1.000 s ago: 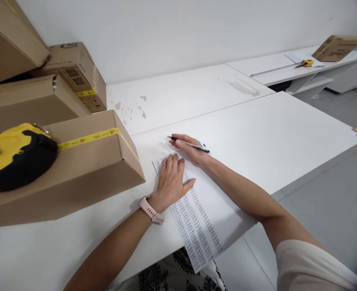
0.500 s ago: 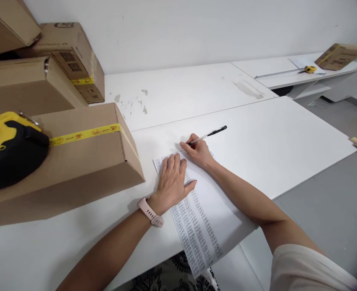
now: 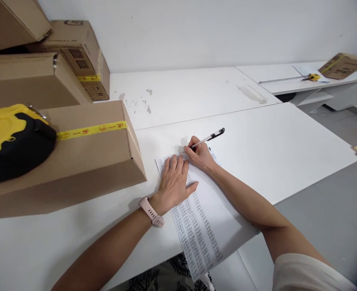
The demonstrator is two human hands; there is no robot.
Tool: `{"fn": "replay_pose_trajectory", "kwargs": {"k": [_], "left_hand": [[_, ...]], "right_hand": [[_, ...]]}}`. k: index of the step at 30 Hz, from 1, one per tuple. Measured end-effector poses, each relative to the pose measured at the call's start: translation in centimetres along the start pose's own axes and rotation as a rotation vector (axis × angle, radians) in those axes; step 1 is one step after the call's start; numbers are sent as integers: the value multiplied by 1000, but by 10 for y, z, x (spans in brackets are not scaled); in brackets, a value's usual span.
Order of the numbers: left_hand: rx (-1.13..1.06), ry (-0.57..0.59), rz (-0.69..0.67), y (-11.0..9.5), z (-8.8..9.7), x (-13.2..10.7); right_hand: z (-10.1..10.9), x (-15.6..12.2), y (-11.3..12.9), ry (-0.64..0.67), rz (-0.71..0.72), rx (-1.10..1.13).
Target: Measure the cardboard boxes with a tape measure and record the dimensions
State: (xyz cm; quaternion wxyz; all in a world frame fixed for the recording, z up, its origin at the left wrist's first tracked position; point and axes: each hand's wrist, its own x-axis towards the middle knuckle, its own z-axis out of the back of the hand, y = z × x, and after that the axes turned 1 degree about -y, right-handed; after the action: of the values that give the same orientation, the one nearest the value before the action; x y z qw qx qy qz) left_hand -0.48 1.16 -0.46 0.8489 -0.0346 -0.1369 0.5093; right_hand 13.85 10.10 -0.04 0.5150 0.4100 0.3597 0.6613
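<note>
A sheet of paper (image 3: 223, 218) with columns of small handwriting lies on the white table, its near corner hanging past the front edge. My left hand (image 3: 175, 182) rests flat on it, fingers stretched out, with a pink watch band on the wrist. My right hand (image 3: 200, 154) is closed around a pen (image 3: 210, 136) with a clear barrel and black cap end. The pen's tip is at the sheet's far edge, hidden behind my fingers. Both hands are close together, the right just beyond the left.
A cardboard box (image 3: 93, 157) with yellow printed tape stands left, a yellow-black tape measure (image 3: 17, 141) on top. More boxes (image 3: 84, 56) are stacked behind. At far right on another table are a small box (image 3: 343, 66) and another tape measure (image 3: 314, 76).
The pen has tilted slightly in my right hand, its cap end a bit lower and further left. My left hand stays on the paper. The view has shifted slightly.
</note>
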Motion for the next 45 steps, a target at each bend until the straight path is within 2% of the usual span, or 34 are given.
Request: {"fn": "replay_pose_trajectory", "kwargs": {"k": [19, 45], "left_hand": [[17, -2, -2, 0, -1, -1], [-6, 2, 8, 0, -1, -1]], "right_hand": [[-1, 0, -2, 39, 3, -29], [0, 1, -2, 8, -6, -27]]}}
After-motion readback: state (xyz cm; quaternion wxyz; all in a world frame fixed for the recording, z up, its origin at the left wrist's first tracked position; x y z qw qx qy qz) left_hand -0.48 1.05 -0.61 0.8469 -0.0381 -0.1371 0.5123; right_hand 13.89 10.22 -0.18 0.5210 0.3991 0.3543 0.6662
